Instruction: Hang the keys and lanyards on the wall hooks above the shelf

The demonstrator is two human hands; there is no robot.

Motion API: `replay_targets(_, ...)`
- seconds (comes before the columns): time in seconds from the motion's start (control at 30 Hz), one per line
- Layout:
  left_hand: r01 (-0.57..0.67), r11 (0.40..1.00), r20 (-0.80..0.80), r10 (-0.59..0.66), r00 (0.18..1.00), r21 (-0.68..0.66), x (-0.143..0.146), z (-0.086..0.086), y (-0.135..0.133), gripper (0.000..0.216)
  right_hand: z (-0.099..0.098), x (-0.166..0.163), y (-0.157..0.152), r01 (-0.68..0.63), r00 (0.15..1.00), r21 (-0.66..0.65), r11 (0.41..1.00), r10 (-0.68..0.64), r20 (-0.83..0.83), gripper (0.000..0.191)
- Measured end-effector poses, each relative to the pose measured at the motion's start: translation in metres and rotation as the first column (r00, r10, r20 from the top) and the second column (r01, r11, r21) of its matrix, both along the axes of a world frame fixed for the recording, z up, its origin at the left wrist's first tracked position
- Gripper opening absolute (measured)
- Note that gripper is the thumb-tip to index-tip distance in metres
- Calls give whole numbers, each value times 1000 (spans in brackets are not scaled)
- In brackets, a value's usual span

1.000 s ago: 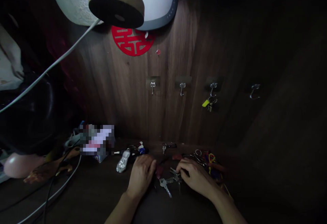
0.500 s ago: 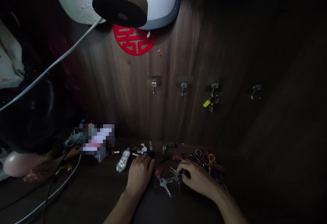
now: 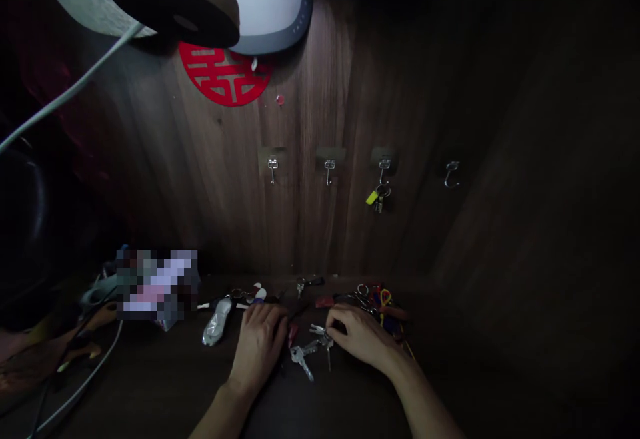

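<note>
Right hand (image 3: 363,340) is closest, fingers bunched at the keys (image 3: 301,361) just left of it, blades pointing my way; left hand (image 3: 257,347) is palm-down on their other side, can't tell if either's gripping.

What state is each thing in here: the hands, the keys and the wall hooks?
Left hand, resting on the dark surface, fingers curled
Right hand, fingers curled, right beside the keys
Loose keys, lying flat, fanned out
Third wall hook, carrying a key ring with yellow tag
Leftmost wall hook, empty
Rightmost wall hook, empty
</note>
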State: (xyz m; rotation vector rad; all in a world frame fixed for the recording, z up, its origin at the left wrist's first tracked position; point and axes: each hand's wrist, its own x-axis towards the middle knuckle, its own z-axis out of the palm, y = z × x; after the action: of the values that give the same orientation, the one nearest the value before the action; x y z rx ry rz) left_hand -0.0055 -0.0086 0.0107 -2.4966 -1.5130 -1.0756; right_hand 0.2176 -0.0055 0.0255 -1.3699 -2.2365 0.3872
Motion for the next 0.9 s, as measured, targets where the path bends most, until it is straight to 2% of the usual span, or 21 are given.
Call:
replay_targets(0.13, 150, 987, -18, -151, 988, -58, 12, 1, -6, 14, -2, -13, -1, 9, 999, 76, 997, -6, -40, 15)
replay_targets(0.27, 195, 980, 5, -195, 981, -48, 16, -4, -8, 16, -8, -33, -6, -20, 994, 214, 977, 43, -103, 14)
replay_targets(0.47, 197, 978, 118, -188, 975, -70, 14, -9, -5, 16, -14, -47, -11, 8, 974, 297, 955, 60, -218, 13)
replay_targets(0.67, 268, 950, 254, -223, 941, -161, 13, -7, -6, 20, -15, -47, -10, 57, 959, 358, 932, 48, -279, 14)
replay_targets(0.77, 271, 949, 303, -213, 929, -163, 12, -6, -5, 23, -13, -48, -10, 70, 951, 349, 935, 43, -307, 14)
replay_targets(0.9, 229, 958, 384, -148, 912, -174, 12, -6, -3, 26, -11, -51, -13, 4, 941, 288, 958, 94, -326, 7)
